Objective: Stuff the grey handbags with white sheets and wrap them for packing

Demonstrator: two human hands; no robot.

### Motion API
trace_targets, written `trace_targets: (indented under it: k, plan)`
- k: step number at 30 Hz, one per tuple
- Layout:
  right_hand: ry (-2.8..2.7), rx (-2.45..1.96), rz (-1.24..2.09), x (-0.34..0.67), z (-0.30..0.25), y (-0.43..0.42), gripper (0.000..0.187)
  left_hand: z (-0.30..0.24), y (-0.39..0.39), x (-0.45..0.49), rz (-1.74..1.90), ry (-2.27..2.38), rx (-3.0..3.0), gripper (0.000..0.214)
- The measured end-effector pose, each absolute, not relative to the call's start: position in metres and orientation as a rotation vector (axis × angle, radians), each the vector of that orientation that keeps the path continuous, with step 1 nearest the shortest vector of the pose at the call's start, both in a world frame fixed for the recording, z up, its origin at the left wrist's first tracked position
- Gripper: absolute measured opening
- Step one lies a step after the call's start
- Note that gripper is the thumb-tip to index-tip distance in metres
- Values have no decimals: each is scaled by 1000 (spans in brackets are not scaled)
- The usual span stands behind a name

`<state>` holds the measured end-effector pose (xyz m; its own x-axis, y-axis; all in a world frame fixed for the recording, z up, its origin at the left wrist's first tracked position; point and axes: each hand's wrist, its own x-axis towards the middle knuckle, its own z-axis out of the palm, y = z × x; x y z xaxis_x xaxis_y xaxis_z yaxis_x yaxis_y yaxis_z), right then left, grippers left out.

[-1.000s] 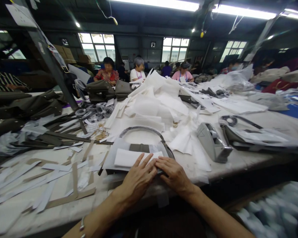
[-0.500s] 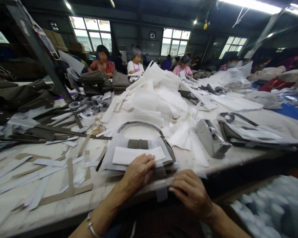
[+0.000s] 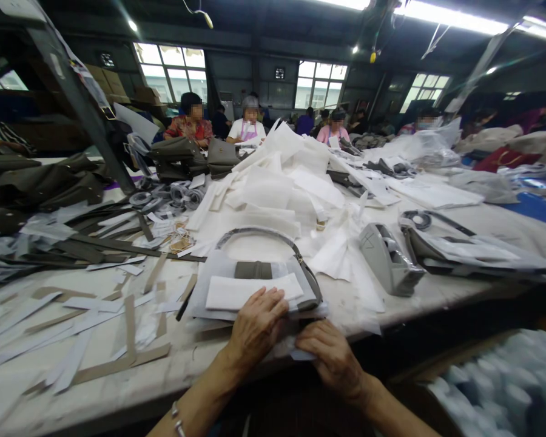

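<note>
A grey handbag [image 3: 300,285] wrapped in white paper lies flat near the table's front edge, its curved handle [image 3: 259,233] arching away from me. My left hand [image 3: 255,331] rests fingers-down on the near edge of the white paper wrap [image 3: 250,290]. My right hand [image 3: 330,358] sits just right of it at the table edge, fingers curled and pinching the paper's loose lower edge [image 3: 300,355].
A grey tape dispenser [image 3: 389,258] stands to the right of the bag. A heap of white paper sheets [image 3: 282,188] rises behind it. Cardboard and paper strips [image 3: 127,315] litter the left. Another wrapped bag [image 3: 464,252] lies far right. Several people sit along the far side.
My right hand slid off the bag to the table edge, then came back in beside my left hand onto the paper's lower edge. My left hand stayed on the wrap.
</note>
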<state>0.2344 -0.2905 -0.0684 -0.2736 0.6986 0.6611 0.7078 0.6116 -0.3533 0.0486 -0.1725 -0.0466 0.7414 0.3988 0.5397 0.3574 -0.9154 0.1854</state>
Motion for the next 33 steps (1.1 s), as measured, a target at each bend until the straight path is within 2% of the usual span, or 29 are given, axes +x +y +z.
trace_targets:
  k: [5, 12, 20, 25, 33]
  plan:
    - [-1996, -1107, 81, 231, -61, -299, 18, -51, -173, 49, 979, 609, 2945, 27]
    - [-2046, -1137, 113, 223, -54, -309, 25, -50, -177, 50, 940, 649, 2904, 27]
    - [-2170, -1083, 9, 225, -29, -293, 25, -53, -186, 64, 1012, 868, 2888, 23]
    - [-2060, -1046, -128, 229, -9, -266, 24, -56, -189, 70, 1058, 896, 2853, 11]
    - [-2016, -1167, 82, 238, -14, -243, 23, -51, -182, 54, 1144, 653, 2747, 47]
